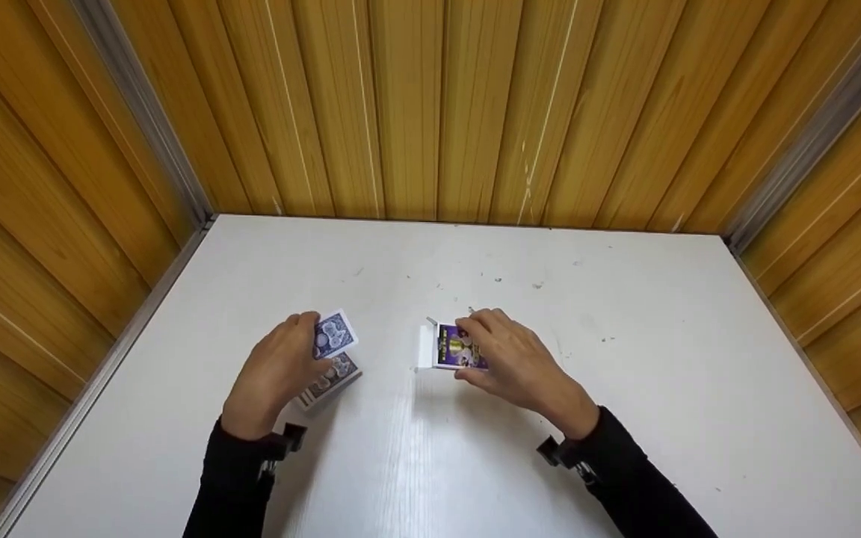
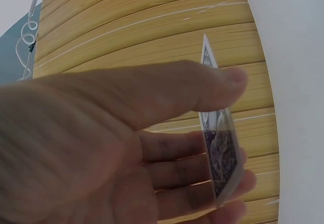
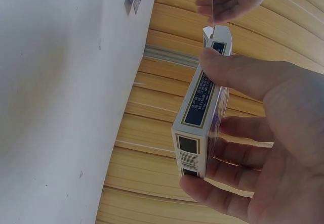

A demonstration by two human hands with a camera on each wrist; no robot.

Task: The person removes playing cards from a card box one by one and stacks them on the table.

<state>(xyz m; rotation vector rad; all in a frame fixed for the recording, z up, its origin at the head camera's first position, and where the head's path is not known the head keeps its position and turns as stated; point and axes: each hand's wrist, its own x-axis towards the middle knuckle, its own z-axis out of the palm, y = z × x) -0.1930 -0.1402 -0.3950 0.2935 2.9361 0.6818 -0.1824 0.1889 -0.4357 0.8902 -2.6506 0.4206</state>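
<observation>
Between thumb and fingers, my left hand point(image 1: 273, 373) pinches a playing card point(image 1: 335, 334) with a blue patterned back. The left wrist view shows this card point(image 2: 223, 155) nearly edge-on, the thumb across its near face. Just below the hand, a deck of playing cards point(image 1: 337, 379) lies on the table, partly hidden by it. To the right, my right hand point(image 1: 514, 361) grips a purple and white card box point(image 1: 453, 346) by its sides. Its white end flap point(image 1: 425, 347) stands open toward the left hand. A barcode marks the other end of the box point(image 3: 190, 155) in the right wrist view.
Both hands work over a white table point(image 1: 415, 463) with small dark marks on its surface. Wood-patterned panels point(image 1: 408, 112) rise behind it and on both sides, with grey metal posts point(image 1: 150, 112) at the corners.
</observation>
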